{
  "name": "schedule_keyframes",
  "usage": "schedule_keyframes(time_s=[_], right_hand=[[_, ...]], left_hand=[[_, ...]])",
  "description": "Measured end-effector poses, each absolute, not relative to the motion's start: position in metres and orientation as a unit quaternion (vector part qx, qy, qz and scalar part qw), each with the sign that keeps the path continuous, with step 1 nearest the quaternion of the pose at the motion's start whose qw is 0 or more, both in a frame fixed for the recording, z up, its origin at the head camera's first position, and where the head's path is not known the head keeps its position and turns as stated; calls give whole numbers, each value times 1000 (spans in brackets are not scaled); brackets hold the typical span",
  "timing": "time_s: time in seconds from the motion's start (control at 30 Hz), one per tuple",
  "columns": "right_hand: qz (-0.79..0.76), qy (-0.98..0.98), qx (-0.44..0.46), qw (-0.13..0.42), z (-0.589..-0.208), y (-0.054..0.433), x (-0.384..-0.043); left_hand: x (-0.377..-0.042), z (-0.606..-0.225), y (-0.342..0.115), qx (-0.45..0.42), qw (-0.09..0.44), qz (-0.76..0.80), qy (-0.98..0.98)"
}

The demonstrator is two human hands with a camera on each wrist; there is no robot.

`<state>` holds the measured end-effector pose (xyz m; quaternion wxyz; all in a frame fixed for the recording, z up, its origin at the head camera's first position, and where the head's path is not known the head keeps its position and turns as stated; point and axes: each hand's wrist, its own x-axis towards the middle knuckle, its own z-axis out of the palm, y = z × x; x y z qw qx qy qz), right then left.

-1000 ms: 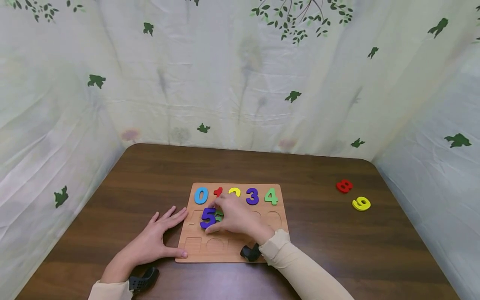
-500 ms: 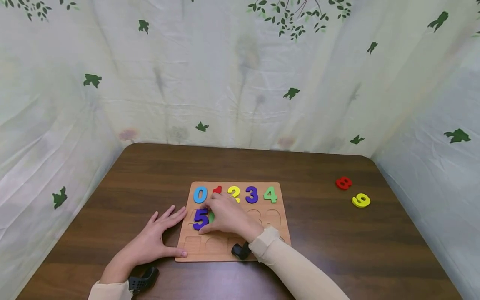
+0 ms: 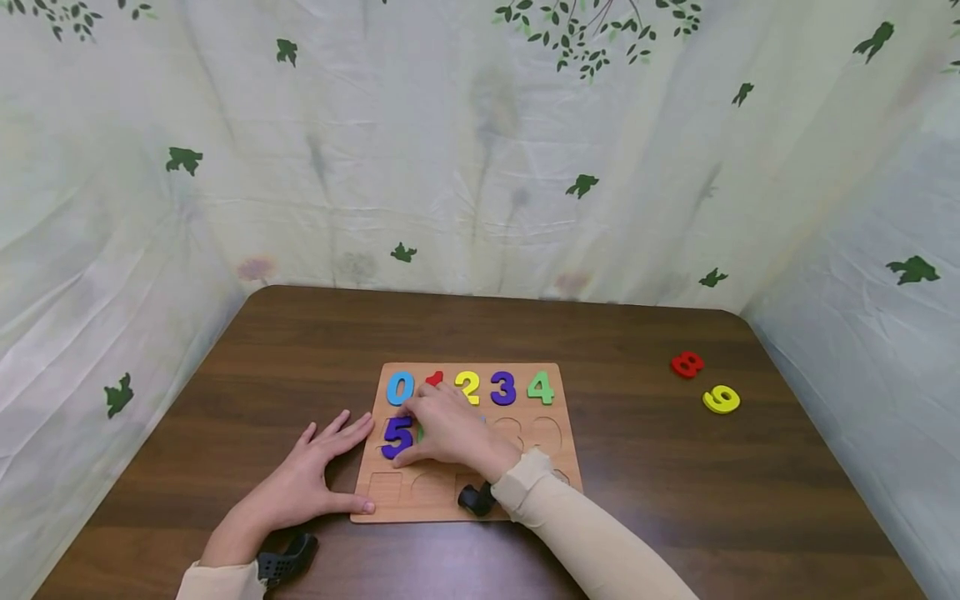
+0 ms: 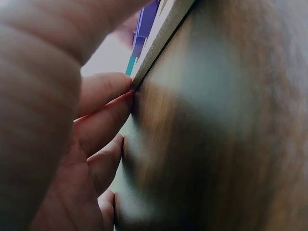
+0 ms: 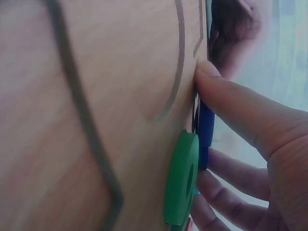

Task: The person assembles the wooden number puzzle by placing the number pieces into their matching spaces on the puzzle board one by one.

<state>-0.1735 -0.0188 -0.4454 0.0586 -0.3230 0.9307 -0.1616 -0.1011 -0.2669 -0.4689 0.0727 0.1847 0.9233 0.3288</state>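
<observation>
A wooden number board (image 3: 480, 504) lies on the table, with recesses cut in its face. My right hand (image 3: 457, 429) pinches a purple number 5 (image 3: 397, 437) between thumb and fingers at the left of the middle row. Beneath that hand, mostly hidden in the head view, is a green number piece (image 5: 182, 178) with a round hole. My left hand (image 3: 307, 475) rests at the board's left edge with fingers spread and the thumb on its lower left corner. In the left wrist view its fingertips (image 4: 122, 84) touch the board's side.
Along the top row sit a blue 0 (image 3: 401, 388), a partly covered red 1 (image 3: 434, 378), a yellow 2 (image 3: 467, 386), a purple 3 (image 3: 503, 388) and a green 4 (image 3: 540, 388). Off to the right, a red 8 (image 3: 687, 364) and a yellow number piece (image 3: 722, 399) lie on the table.
My right hand has shifted left with the purple 5, from over the green piece's side toward the board's left edge. The left hand stays put.
</observation>
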Motion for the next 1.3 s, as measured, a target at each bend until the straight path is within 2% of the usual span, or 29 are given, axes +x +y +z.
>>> schedule_keyframes(time_s=[1.3], right_hand=[[-140,934,-325,57,-445,-24,-173]], left_hand=[[-103,-469,-266,185,72,328,923]])
